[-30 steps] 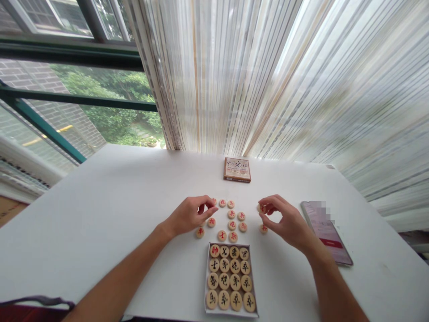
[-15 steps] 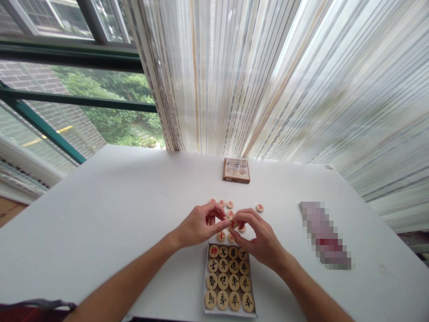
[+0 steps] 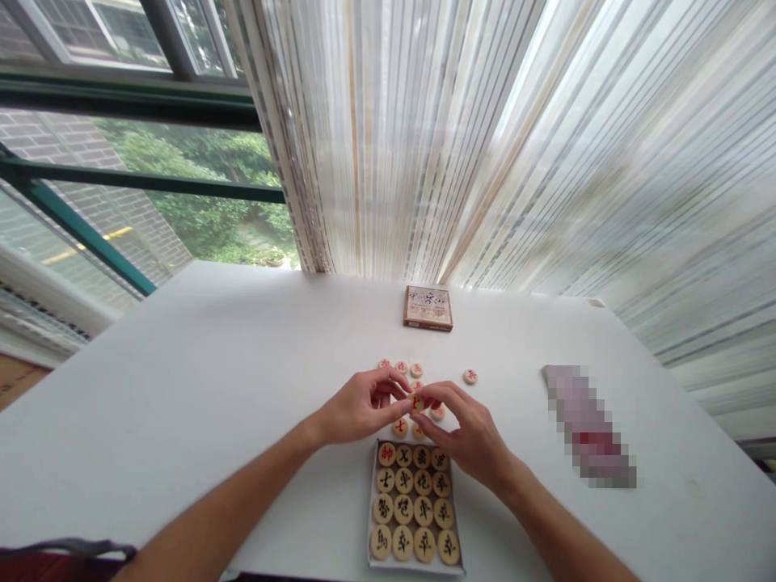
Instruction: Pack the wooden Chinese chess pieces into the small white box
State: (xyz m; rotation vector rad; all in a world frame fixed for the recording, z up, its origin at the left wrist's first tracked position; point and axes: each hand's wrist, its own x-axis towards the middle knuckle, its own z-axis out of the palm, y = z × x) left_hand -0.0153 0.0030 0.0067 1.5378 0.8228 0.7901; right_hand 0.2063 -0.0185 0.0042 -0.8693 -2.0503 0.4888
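R hand (image 3: 470, 428) has come in from the right since 1 s ago to meet L hand (image 3: 359, 408), which has shifted slightly right & nearer. Betw. them: one wooden disc (image 3: 415, 405) w/ red char., held over the loose ones. R thumb & fingers pinch it; L thumb & fingertips meet its left edge, but can't tell if they grip or only touch. Loose red-marked discs (image 3: 399, 428) lie on white table (image 3: 260, 356) under & beyond the hands, some partly hidden; lone disc (image 3: 471, 377), which R fingers were on 1 s ago, sits apart to the right. Just nearer: open box (image 3: 418, 568), 16 discs in 4 rows of 4, all black-marked excl. red one (image 3: 386, 454) at far left corner. Farther back, approx. centre: flat printed box (image 3: 428, 308). Phone (image 3: 591, 428) at right, pixelated. Striped curtain (image 3: 394, 162) behind; window (image 3: 182, 184) on left.
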